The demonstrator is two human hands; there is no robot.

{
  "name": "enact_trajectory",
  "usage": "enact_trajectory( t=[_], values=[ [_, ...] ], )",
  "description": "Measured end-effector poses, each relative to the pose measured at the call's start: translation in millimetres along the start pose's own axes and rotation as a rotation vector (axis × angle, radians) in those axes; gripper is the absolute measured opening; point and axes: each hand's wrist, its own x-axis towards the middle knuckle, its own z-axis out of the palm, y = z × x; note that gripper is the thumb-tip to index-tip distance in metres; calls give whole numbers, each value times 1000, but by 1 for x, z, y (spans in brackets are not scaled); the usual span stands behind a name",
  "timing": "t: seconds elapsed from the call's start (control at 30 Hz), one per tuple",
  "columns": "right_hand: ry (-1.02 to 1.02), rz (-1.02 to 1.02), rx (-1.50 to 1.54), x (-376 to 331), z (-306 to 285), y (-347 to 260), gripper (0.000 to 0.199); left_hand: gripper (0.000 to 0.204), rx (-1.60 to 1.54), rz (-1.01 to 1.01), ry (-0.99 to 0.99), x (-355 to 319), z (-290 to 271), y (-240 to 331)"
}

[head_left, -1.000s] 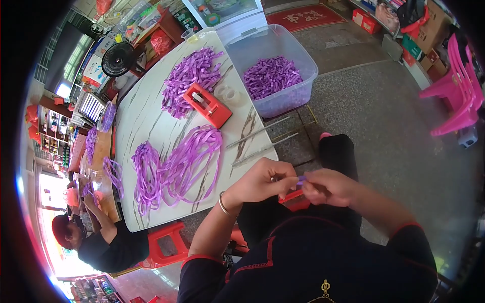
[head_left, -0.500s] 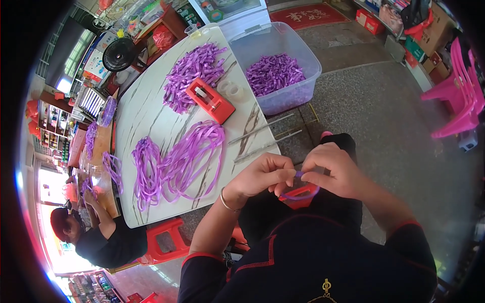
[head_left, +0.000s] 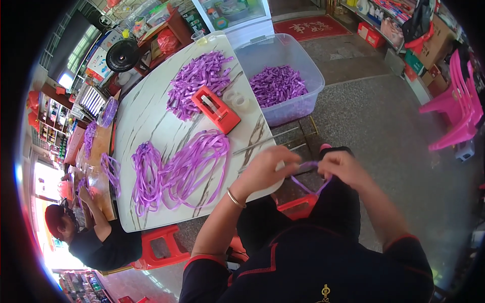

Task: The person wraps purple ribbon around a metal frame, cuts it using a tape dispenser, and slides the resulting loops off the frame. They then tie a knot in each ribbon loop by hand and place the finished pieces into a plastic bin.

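Purple ribbon (head_left: 309,178) hangs as a thin loop between the person's two hands, over the lap and just past the near edge of the table (head_left: 146,118). The left hand (head_left: 265,169) has its fingers curled narrow and pinched on the ribbon's left end; a thin bangle (head_left: 234,198) sits on that wrist. The right hand (head_left: 344,169) is bent the same way, fingers closed on the right end, the two hands near each other but apart.

On the white marbled table, long loops of ribbon (head_left: 177,169) lie spread near the person. Farther off sits a red tape dispenser (head_left: 216,108), with two clear tape rolls (head_left: 236,99) just to its right. Beyond it lies a heap of cut ribbon pieces (head_left: 197,81). A thin metal rod (head_left: 265,141) lies at the table's right edge.

To the right of the table stands a clear plastic bin (head_left: 298,108) holding more purple pieces (head_left: 278,85). A red stool (head_left: 161,247) stands under the near edge of the table. At the far left another person (head_left: 93,240) in a dark top and red cap sits at a second table with more ribbon (head_left: 108,169). A black fan (head_left: 123,54) stands at the far end. Pink chairs (head_left: 454,116) stand on the floor at the right.
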Motion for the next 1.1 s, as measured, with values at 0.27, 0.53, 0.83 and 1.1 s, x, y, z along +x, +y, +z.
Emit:
enact_trajectory(
  t=[0.27,0.53,0.83,1.1],
  values=[
    [377,-260,-85,81,2,32,16,18,-161,-323,530,5,-6,-70],
    [266,-290,83,106,29,67,17,15,44,-309,607,26,-3,-79],
    [319,-282,88,104,48,70,15,15,381,-256,534,31,1,-79],
    [275,-154,233,74,51,68,18,20,424,-325,458,36,0,-86]
  ],
)
